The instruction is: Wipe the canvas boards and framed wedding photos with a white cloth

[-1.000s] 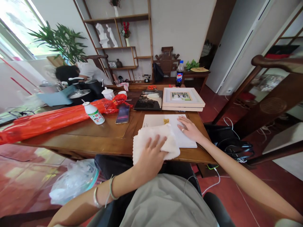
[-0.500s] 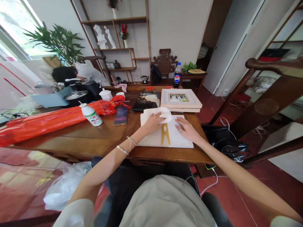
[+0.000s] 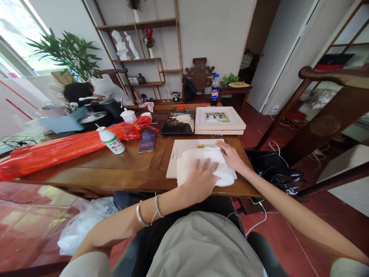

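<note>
A thin white board [image 3: 172,165] with small dark print along its left side lies near the table's front edge. Spread over much of it is a white cloth [image 3: 187,169], reaching past the board's front edge. My left hand [image 3: 201,181] presses on this cloth, fingers stretched out and slightly blurred. At the board's right edge, my right hand [image 3: 230,156] rests with its fingers extended. Just the top of a yellow shape [image 3: 200,146] shows on the board above the cloth; the rest is covered.
Behind the board stand white picture frames [image 3: 220,120] and a dark photo panel [image 3: 178,122]. A cola bottle [image 3: 215,92] is farther back. To the left are a phone [image 3: 147,140], a white bottle [image 3: 111,140] and a long red plastic-wrapped bundle [image 3: 66,148].
My left hand has drawn the cloth toward me, over most of the yellow shape, and the board's far left part is now uncovered. My right hand stays at the board's right side.
</note>
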Demonstrator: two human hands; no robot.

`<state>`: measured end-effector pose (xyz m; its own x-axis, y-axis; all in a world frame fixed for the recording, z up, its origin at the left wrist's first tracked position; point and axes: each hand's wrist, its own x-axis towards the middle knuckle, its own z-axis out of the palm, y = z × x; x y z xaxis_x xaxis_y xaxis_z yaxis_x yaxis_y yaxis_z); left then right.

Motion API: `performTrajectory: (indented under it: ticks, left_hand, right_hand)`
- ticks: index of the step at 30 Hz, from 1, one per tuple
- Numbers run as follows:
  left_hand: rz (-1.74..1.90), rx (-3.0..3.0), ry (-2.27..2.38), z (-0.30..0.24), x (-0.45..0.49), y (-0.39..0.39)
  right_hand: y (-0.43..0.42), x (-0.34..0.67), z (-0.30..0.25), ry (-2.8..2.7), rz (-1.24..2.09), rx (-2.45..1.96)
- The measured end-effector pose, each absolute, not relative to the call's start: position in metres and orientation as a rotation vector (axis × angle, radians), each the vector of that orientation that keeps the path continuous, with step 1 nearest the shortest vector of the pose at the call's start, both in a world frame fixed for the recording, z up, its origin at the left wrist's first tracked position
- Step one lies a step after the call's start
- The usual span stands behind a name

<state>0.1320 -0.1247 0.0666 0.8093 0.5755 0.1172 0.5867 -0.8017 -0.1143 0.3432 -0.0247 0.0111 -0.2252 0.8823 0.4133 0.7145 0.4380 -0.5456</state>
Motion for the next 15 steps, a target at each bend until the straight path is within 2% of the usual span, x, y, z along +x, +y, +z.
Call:
performTrajectory:
  ticks: [8, 15]
  left_hand:
    - [-0.118, -2.780, -1.253, 0.071, 0.144, -0.052]
    - [0.018, -2.690, -0.980, 0.076, 0.171, -0.135]
  right_hand:
    - [-0.021, 0.347, 0.010, -2.028, 0.358, -1.304]
    - [-0.018, 0.352, 0.006, -1.984, 0.409, -1.249]
